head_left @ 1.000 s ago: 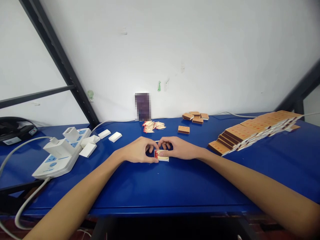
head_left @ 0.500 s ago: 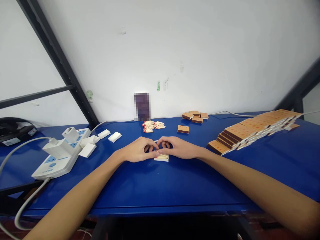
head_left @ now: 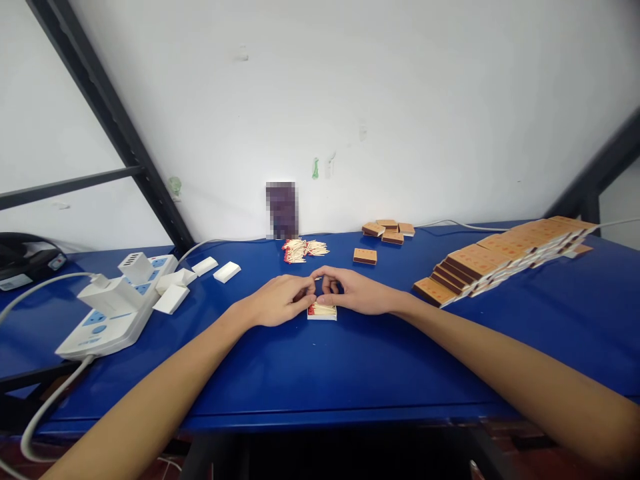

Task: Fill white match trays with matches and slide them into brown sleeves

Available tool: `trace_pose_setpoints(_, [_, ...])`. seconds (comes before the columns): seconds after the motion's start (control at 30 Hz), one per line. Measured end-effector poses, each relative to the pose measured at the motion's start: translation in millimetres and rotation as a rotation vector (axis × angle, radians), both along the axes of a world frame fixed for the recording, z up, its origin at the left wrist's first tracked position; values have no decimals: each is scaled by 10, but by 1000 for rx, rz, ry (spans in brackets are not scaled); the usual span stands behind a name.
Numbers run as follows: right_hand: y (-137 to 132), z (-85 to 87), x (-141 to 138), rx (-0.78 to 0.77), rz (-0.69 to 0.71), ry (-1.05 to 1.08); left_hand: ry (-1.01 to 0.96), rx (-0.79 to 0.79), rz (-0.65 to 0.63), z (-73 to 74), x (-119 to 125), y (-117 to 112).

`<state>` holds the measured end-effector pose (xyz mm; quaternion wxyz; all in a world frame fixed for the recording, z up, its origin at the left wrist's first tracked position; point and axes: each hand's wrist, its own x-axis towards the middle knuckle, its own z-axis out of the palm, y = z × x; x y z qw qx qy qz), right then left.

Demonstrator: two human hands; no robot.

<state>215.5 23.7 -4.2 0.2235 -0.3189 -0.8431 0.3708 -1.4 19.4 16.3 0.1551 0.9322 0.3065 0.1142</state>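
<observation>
A small white matchbox tray [head_left: 322, 312] filled with red-tipped matches lies on the blue table [head_left: 350, 360] in front of me. My left hand [head_left: 280, 300] rests at its left end with fingers curled and pinched onto it. My right hand [head_left: 357, 292] holds the tray's right end, fingers bent over the far side. The fingertips of both hands meet above the tray. A loose pile of matches [head_left: 303, 250] lies further back.
A white power strip [head_left: 117, 303] with plugs and a cable sits at the left, beside several white inner trays [head_left: 220, 271]. Brown matchbox sleeves [head_left: 387, 232] lie at the back, one single sleeve [head_left: 365, 256] nearer. A long row of stacked boxes [head_left: 500, 257] runs along the right.
Both hands have closed in over the tray, thumbs and fingertips now touching above it. The matches in it are more covered than a second ago.
</observation>
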Motion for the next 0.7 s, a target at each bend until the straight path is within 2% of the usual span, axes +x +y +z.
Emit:
trace_pose_setpoints(0.37, [-22, 26, -9, 6, 2, 16, 30, 14, -14, 15, -4, 3])
trace_pose_setpoints(0.53, [-13, 19, -10, 16, -5, 35, 21, 4, 20, -2, 1, -5])
trace_pose_setpoints(0.6, [5, 14, -5, 90, -60, 13, 34, 12, 34, -1, 7, -20])
trace_pose_setpoints(0.7, [42, 31, 29, 383, -241, -94, 54, 38, 42, 10, 13, -37])
